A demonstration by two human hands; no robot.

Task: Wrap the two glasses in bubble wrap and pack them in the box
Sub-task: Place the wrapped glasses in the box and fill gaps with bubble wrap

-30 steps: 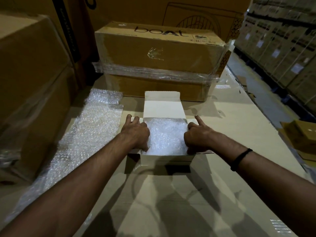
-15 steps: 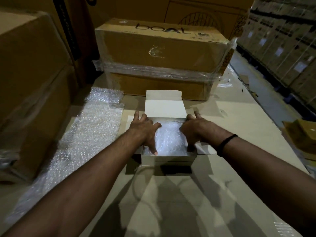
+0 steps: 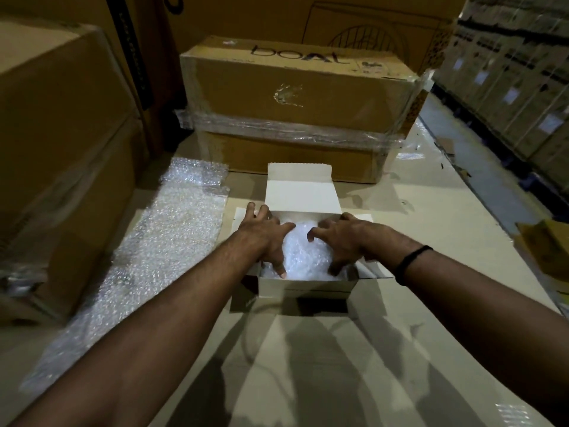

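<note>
Through the head camera, the bubble-wrapped bundle (image 3: 304, 252) sits inside the white box (image 3: 308, 286) and fills most of it. I see no glass through the wrap. My left hand (image 3: 264, 238) lies spread, fingers straight over the box's far-left corner, thumb pressing into the wrap. My right hand (image 3: 346, 241) curls claw-like onto the bundle's right side. I judge the bundle light, springy outside, breakable within, with slick film, so I would hold its flanks and press gently. The box's thin walls hem in both hands. Its lid flap (image 3: 300, 192) stands open behind, a loose bubble wrap sheet (image 3: 172, 235) lies left of the box, and a large carton (image 3: 295, 97) blocks the far side. The open room is on the near side.
</note>
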